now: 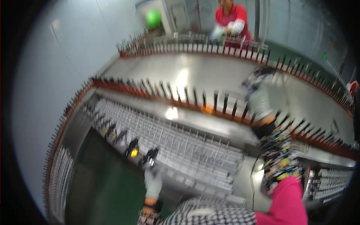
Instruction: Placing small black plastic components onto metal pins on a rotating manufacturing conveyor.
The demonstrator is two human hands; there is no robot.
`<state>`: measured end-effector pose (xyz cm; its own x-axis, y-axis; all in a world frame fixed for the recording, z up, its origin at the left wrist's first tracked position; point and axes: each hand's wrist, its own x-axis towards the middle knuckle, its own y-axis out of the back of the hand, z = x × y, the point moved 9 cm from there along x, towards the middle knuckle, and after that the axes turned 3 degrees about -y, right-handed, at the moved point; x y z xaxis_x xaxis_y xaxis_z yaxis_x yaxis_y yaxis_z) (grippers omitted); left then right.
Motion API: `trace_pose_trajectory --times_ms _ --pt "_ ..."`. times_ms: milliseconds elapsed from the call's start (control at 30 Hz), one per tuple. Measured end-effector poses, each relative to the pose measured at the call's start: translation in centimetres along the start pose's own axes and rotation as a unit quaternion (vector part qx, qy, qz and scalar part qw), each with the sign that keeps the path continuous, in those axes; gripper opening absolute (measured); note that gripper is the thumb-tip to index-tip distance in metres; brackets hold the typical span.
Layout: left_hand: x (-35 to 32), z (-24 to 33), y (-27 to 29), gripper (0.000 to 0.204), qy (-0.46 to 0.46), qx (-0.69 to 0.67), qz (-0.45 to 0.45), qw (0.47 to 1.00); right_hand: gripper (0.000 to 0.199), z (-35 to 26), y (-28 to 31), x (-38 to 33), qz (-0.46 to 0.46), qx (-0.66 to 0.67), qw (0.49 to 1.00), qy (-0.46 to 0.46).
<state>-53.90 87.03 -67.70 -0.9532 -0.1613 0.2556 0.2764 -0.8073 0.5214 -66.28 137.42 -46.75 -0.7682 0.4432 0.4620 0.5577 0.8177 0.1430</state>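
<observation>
My left hand (pixel 153 180), in a pale glove, reaches to the near edge of a tray of clear, rod-like pieces (pixel 168 138). Its fingers are smeared by motion and meet a black piece with a shiny spot (pixel 150 156); whether they grip it does not show. Beside it stands a black piece with a yellow part (pixel 133 149), in a row with several similar ones. My right hand (pixel 258 97), also gloved, stretches over a rail of black upright pegs (pixel 195 103) above the metal table. A dark, blurred shape (pixel 258 77) lies at its fingertips, too smeared to name.
Beyond the metal table (pixel 150 67), a person in red (pixel 234 22) stands behind another pegged rail (pixel 180 48). More clear pieces fill a rack at the right (pixel 332 183) and one at the left (pixel 62 176). A dark cable (pixel 252 183) hangs near my right sleeve. Green floor (pixel 101 180) shows at lower left.
</observation>
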Motion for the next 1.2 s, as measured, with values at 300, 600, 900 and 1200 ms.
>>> trace_pose_trajectory --times_ms 300,600,900,1200 --pt "1.9 -4.7 -4.8 0.016 0.039 -0.089 -0.236 0.967 0.019 -11.5 14.5 -21.2 0.003 -0.357 0.934 -0.026" --pt "1.0 -4.3 -5.1 0.011 -0.108 -0.122 -0.233 0.959 0.020 -1.6 -17.8 -39.7 -0.102 0.177 0.913 -0.352" --pt "1.5 0.0 -4.1 0.023 -0.186 -0.022 -0.207 0.960 0.014 3.7 -19.5 -40.5 -0.096 -0.045 0.948 -0.301" --pt "1.1 -3.4 -2.9 0.028 -0.050 -0.084 -0.193 0.976 0.030 -4.2 -3.7 -34.9 -0.260 -0.277 0.909 -0.171"
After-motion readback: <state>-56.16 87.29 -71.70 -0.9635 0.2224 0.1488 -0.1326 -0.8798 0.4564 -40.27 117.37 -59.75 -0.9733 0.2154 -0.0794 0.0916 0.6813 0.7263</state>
